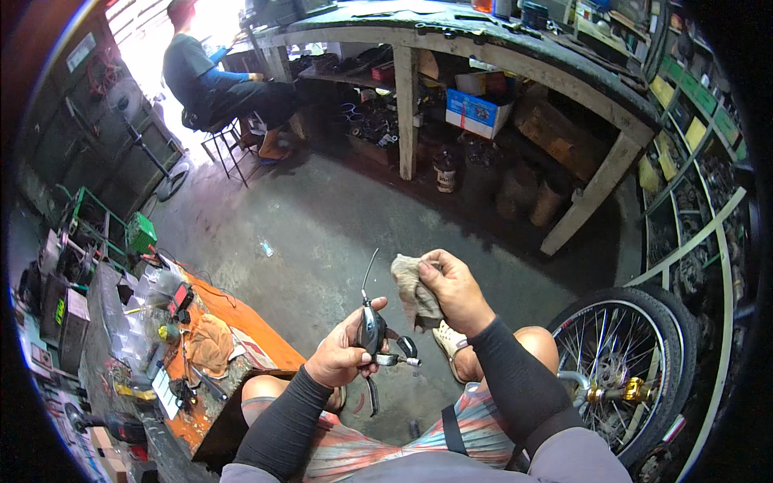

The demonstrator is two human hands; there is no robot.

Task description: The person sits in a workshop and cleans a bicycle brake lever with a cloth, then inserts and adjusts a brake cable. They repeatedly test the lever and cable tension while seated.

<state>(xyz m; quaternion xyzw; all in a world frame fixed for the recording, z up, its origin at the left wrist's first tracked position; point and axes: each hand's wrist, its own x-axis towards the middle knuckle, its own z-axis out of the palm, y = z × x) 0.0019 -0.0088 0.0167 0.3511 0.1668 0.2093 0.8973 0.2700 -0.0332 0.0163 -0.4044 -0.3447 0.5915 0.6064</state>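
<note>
My left hand (pixel 334 360) is closed around a dark bicycle shifter (pixel 370 330) with levers and a silver clamp sticking out to its right. A thin cable (pixel 369 272) rises from its top end. Just to the right, my right hand (pixel 460 296) pinches a crumpled, dirty grey-beige rag (pixel 415 294) between thumb and fingers. The rag hangs close to the shifter but apart from it. Both hands are raised above my lap, over the grey floor.
A worktop (pixel 278 350) with tools and an orange cloth stands left. Bicycle wheels (pixel 616 362) lean at the right beside a packed shelf rack (pixel 688 262). A long workbench (pixel 407 121) spans the back, with boxes beneath. Another person (pixel 197 76) sits on a stool at the far left.
</note>
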